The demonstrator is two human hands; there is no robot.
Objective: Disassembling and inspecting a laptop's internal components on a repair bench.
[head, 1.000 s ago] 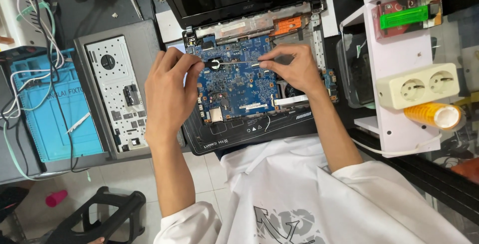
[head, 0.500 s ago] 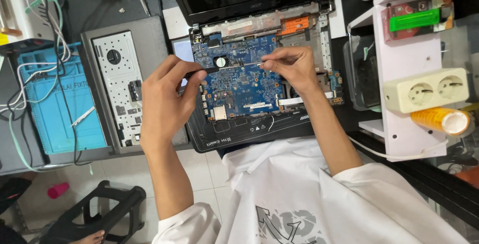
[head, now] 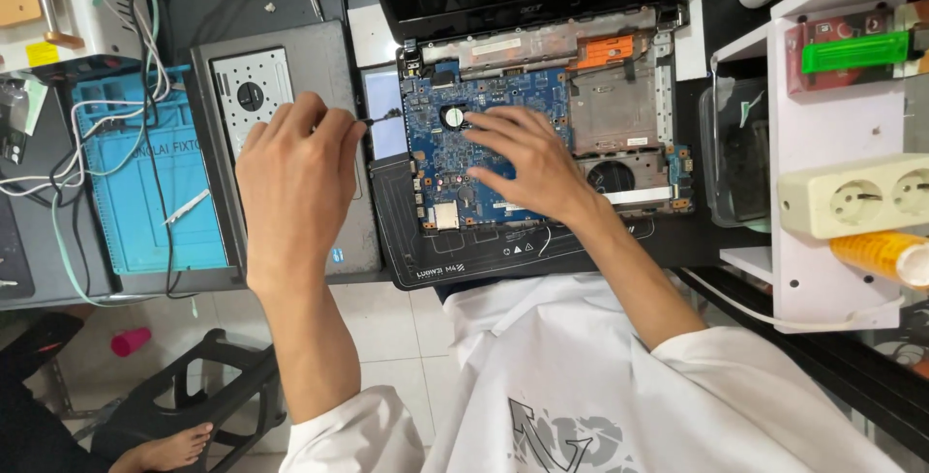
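The opened laptop base point(head: 619, 134) lies on a work mat point(head: 484, 260) in the middle of the desk, its circuit board point(head: 484, 144) in the left half. The right hand point(head: 527, 163) rests flat on the board. Left of the mat lies a removed cover panel point(head: 290, 76), under the left hand point(head: 295, 188). Further left lies a second mat point(head: 145, 202). A socket strip point(head: 852, 197) sits on a shelf at the right.

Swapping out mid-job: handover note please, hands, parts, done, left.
Left hand: pinches a thin dark tool, held over the grey laptop cover left of the open laptop.
Right hand: flat on the blue motherboard, fingers spread.
Parts: motherboard sits in the black laptop base on a dark work mat; teal mat further left.
Done: cover is off, board exposed.
Left: board not lifted out; cannot tell which screws remain.
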